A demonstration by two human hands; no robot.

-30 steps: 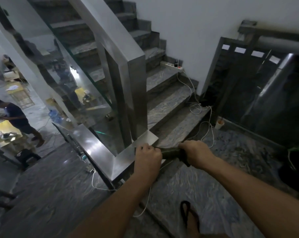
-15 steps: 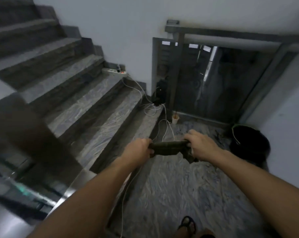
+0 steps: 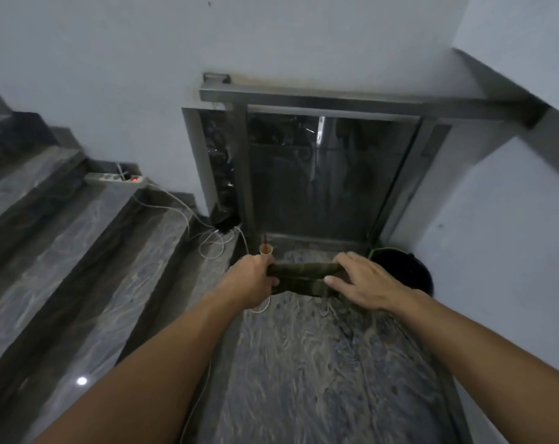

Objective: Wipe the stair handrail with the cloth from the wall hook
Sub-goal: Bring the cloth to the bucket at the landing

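Note:
A dark green cloth (image 3: 300, 277), folded into a thick band, is stretched between my two hands in front of me over the landing floor. My left hand (image 3: 251, 280) is closed around its left end. My right hand (image 3: 364, 283) grips the right end, thumb under and fingers spread over the top. A steel handrail (image 3: 352, 102) runs across the top of a dark glass panel (image 3: 320, 174) against the far wall, beyond the cloth. No wall hook is visible.
Marble steps (image 3: 79, 251) rise on the left. A white power strip (image 3: 114, 179) with a red light lies on a step, with white cables (image 3: 207, 238) trailing to the floor. A small cup (image 3: 266, 249) stands by the panel. A black bucket (image 3: 406, 270) sits at the right corner.
My view has swung right, away from the stair handrail corner toward the landing wall and glass panel. Both hands keep holding the cloth; my right fingers have spread over it.

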